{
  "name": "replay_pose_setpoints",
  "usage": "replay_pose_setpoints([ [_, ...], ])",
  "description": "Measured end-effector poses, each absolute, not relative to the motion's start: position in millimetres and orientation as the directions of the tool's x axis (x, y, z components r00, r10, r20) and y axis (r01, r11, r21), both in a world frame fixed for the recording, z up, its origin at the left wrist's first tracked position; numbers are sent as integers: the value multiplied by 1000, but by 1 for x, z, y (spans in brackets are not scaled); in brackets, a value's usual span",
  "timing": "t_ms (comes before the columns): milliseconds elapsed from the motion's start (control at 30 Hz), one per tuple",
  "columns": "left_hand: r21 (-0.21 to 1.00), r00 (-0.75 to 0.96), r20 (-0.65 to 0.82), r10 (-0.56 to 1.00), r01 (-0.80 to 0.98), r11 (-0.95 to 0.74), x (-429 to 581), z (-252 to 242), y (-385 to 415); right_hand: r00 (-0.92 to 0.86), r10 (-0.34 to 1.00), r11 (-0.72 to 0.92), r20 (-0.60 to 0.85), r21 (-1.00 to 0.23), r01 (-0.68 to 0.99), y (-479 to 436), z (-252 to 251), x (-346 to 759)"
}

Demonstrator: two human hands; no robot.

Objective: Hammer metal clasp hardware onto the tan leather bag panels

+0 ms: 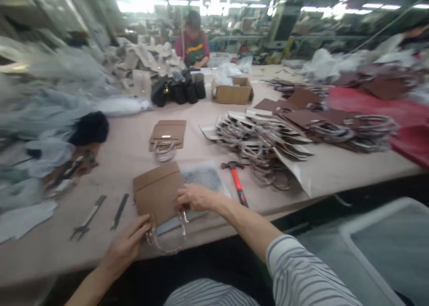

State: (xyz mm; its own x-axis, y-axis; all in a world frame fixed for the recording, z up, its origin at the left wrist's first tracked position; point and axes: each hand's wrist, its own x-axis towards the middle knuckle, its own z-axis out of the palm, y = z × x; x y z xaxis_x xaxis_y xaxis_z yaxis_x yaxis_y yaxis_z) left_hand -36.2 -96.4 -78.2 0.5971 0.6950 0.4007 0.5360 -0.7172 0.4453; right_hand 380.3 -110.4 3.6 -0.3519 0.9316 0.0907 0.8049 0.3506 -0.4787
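Reading clock directions from the centre of the tan flat bag panel with a clear-wrapped handle point(159, 190), twelve pointing away from us. Both hands are on it: the left hand point(125, 245) grasps the seven o'clock corner, and the right hand point(197, 198) is closed, fingers curled, on the edge near four; blur hides how firmly. Neither hand is nearer; the panel lies between the two grips, mostly beyond the left. Outline almost square, so we cannot fix a long axis. Handle loop points to six, reaching the near edge of the pinkish cloth-covered table point(120, 163). A pale speckled slab point(206, 176) shows past the panel at two. Room: a narrow strip before the dark flat tool point(119, 211) at nine; a modest gap before the tan stacked panels point(177, 134) at twelve; the red-and-black-handled claw hammer point(237, 181) bounds three.
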Motion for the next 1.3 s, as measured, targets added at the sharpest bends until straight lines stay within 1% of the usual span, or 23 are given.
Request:
replay_pose_setpoints([
  [100,535,465,393,794,587,-608,-35,-84,-104,-297,948,315,112,-450,835,-127,6,385],
  [167,636,346,343,873,599,-487,-22,-78,-116,-325,934,356,147,-461,813,-123,1,371],
  [233,738,192,258,947,593,-322,-4,-69,-124,-397,896,441,198,-487,754,-111,-6,346],
  [333,850,-42,162,986,513,-118,21,-63,-118,-517,801,592,301,-523,613,-95,-16,309],
  [400,907,-179,69,981,422,13,31,-62,-105,-528,766,638,367,-536,553,-90,-24,296],
  [433,925,-211,35,977,377,48,35,-62,-98,-510,766,640,392,-540,546,-88,-28,293],
  [500,947,-182,7,983,317,52,45,-61,-89,-461,768,640,444,-538,548,-86,-37,294],
  [533,942,-178,19,984,332,42,51,-60,-88,-433,772,635,465,-535,558,-86,-40,297],
  [633,883,-204,102,974,470,6,71,-58,-92,-381,777,622,501,-520,586,-85,-47,303],
  [733,822,-211,167,963,569,-18,85,-61,-103,-384,766,632,515,-498,593,-85,-49,305],
  [900,752,-110,214,971,652,-92,86,-63,-120,-395,745,655,538,-473,590,-88,-51,307],
  [967,737,-75,234,969,664,-127,85,-62,-123,-389,739,657,550,-460,597,-89,-53,307],
  [1133,730,-64,239,969,669,-136,83,-59,-128,-379,738,648,559,-428,630,-96,-55,303],
  [1300,740,4,194,981,656,-148,82,-58,-135,-380,752,618,539,-374,692,-99,-56,300],
])
